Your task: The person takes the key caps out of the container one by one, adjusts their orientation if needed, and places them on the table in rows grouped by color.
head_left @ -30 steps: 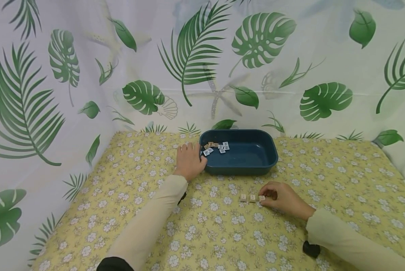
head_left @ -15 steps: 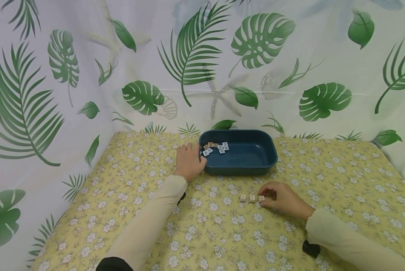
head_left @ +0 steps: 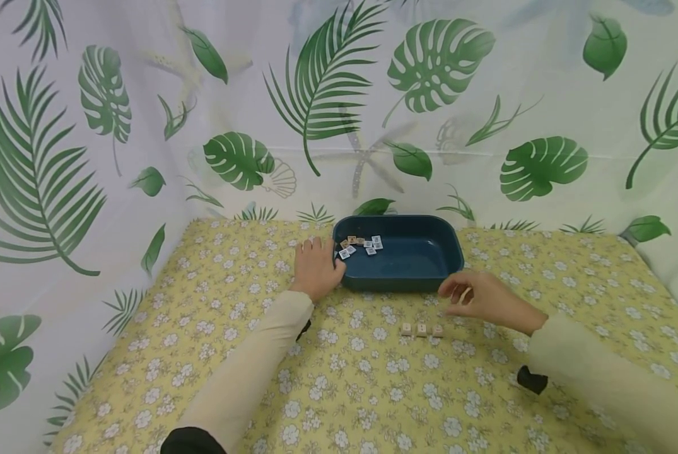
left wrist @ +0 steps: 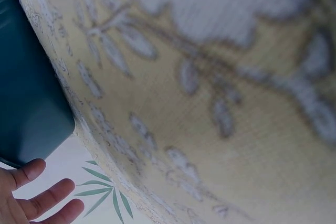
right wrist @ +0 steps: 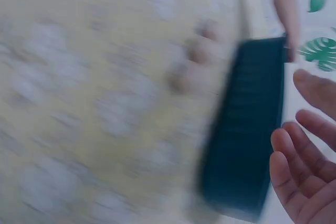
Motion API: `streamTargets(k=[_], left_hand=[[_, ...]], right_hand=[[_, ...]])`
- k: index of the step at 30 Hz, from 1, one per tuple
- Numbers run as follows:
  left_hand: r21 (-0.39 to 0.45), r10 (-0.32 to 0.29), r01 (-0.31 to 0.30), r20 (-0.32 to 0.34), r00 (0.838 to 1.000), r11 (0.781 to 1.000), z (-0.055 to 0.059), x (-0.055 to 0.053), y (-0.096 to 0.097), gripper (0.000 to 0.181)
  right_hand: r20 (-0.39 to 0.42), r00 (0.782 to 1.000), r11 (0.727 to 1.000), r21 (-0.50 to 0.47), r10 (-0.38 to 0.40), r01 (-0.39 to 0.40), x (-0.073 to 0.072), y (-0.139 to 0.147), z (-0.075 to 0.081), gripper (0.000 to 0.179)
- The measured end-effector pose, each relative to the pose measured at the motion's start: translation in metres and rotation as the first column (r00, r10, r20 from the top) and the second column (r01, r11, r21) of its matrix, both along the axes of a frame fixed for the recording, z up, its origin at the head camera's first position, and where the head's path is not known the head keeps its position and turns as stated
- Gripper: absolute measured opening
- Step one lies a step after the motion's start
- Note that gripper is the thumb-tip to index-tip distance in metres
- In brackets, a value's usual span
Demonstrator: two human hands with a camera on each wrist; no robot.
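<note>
My left hand lies at the left end of a dark blue plastic basin, thumb over its rim and fingers extended outside. In the left wrist view, the left fingers look spread beside the basin wall. Three small letter tiles stand in a row on the cloth in front of the basin. Just behind the row's right end, my right hand hovers with loosely bent fingers and nothing between them. The right wrist view shows this hand with fingers parted; the tiles are blurred there.
Several white and tan tiles lie inside the basin at its left end. A yellow floral cloth covers the table. Behind it hangs a white curtain with green leaf prints.
My right hand has let go of the rightmost tile in the row and moved up toward the basin's front right corner. The left hand stays at the basin.
</note>
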State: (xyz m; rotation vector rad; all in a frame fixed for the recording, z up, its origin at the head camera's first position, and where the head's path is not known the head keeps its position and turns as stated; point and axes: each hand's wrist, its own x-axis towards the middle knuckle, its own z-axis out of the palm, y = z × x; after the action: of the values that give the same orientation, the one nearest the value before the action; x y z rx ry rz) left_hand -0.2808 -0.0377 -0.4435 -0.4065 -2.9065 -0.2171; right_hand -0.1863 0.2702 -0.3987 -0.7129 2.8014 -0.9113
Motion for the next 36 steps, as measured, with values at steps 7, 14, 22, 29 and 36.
streamTargets(k=[7,14,22,29,36], left_hand=[[0.012,-0.014,0.015,-0.012,1.000,1.000,-0.001,-0.001,-0.002,0.035],[0.020,-0.012,0.012,-0.013,1.000,1.000,0.000,-0.002,-0.002,0.036],[0.020,-0.020,0.021,-0.040,0.999,1.000,-0.002,0.000,-0.004,0.036],[-0.010,-0.021,0.021,-0.018,1.000,1.000,-0.003,-0.001,-0.007,0.037],[-0.032,-0.034,0.033,-0.033,0.999,0.999,-0.003,-0.003,-0.008,0.039]], right_hand=[[-0.097,0.994,0.997,0.068,0.048,-0.042,-0.035,-0.008,0.053,0.022],[-0.122,0.979,0.979,0.145,0.164,-0.146,-0.087,-0.031,0.076,0.021],[-0.150,0.950,0.949,0.201,0.273,-0.241,-0.139,-0.065,0.057,0.023],[-0.214,0.912,0.929,0.206,0.350,-0.308,-0.175,-0.095,0.032,0.027],[-0.214,0.913,0.930,0.206,0.346,-0.304,-0.195,-0.105,0.009,0.026]])
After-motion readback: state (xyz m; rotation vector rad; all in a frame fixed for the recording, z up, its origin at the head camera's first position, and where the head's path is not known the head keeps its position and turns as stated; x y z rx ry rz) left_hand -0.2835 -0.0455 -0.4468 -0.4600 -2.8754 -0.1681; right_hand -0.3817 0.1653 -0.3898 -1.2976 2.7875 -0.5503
